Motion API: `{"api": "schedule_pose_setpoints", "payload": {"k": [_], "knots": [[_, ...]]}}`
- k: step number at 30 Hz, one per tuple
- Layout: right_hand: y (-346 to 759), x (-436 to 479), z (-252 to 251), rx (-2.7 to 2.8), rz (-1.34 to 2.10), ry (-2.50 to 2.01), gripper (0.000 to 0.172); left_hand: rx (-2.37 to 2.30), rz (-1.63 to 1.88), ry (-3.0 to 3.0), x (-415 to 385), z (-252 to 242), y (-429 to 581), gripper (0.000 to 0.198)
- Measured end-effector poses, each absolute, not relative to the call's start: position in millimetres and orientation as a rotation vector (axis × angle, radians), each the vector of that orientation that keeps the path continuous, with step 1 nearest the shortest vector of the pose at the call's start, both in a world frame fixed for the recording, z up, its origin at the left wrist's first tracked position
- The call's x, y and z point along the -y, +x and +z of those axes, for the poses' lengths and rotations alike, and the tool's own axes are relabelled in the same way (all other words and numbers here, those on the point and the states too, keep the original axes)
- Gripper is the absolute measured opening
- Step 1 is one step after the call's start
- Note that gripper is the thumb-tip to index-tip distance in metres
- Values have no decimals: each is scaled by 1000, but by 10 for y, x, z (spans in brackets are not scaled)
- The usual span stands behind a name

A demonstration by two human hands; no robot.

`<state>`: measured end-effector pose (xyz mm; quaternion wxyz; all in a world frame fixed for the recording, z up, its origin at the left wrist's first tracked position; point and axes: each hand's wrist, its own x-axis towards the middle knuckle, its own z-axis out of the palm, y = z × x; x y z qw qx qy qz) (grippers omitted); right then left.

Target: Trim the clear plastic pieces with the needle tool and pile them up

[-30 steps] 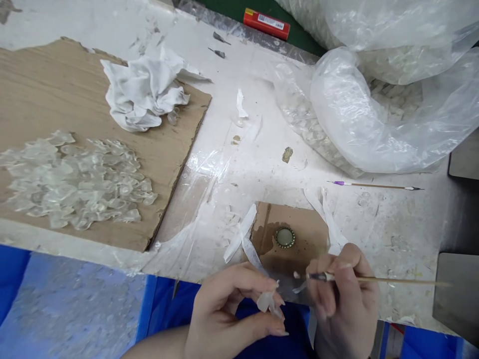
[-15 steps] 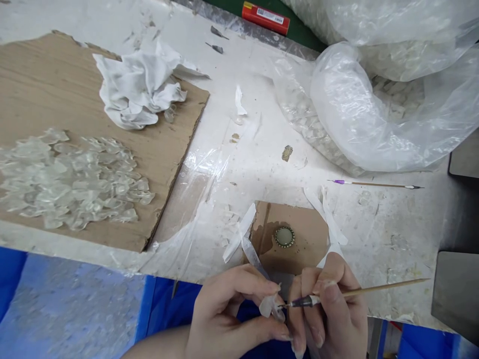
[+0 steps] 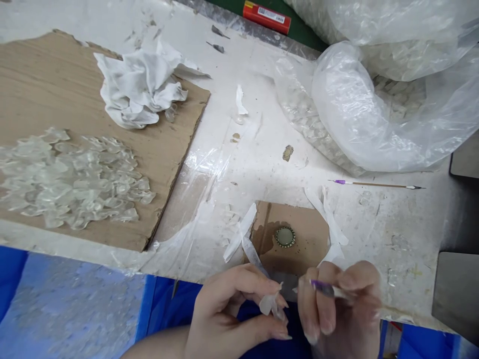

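My left hand (image 3: 239,309) pinches a small frosted clear plastic piece (image 3: 272,305) between thumb and fingertips. My right hand (image 3: 339,304), smeared by motion, grips a thin tipped stick (image 3: 325,287); its front end shows purple and dark, and the rest is blurred. A gap separates the stick from the plastic piece. Just beyond both hands, a crown bottle cap (image 3: 285,237) lies with its hollow side up, something pale and cloudy in it. Beneath the cap is a small cardboard piece (image 3: 309,227) with a dark wet stain, held by white tape strips (image 3: 239,234).
Many similar clear pieces (image 3: 75,174) lie heaped on a large cardboard sheet (image 3: 172,149), near a crumpled white cloth (image 3: 138,87). Another double-tipped stick (image 3: 377,185) rests at right, below bulging plastic bags (image 3: 359,114). Two dark needle tips (image 3: 216,47) and a red box (image 3: 266,17) lie farther back.
My right hand has drawn away to the right, taking the stick's tip off the plastic piece. The stick's front end now shows purple. My left hand stays almost still.
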<state>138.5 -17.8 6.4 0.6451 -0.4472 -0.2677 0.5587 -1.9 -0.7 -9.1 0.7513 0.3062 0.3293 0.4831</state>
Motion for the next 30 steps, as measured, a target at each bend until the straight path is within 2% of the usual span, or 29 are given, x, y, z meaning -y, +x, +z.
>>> {"api": "schedule_pose_setpoints", "payload": {"k": [3,8,16,23,30], "knots": [[1498,206,-15,861,1079,-1147,29,-608,989,550,8,-76,-46,40],[1647,180,11,1285,1200,-1237,19,-466,859,404,20,-50,-36,30],[1634,67,19,1204,1356,-988,11,-565,856,425,56,-90,-29,29],[1667,37,75,1210,1451,-1020,7,-704,951,930,-39,-52,-94,42],[1611,39,127,1185,1424,-1089,20,-734,947,1145,-53,-48,-131,43]]}}
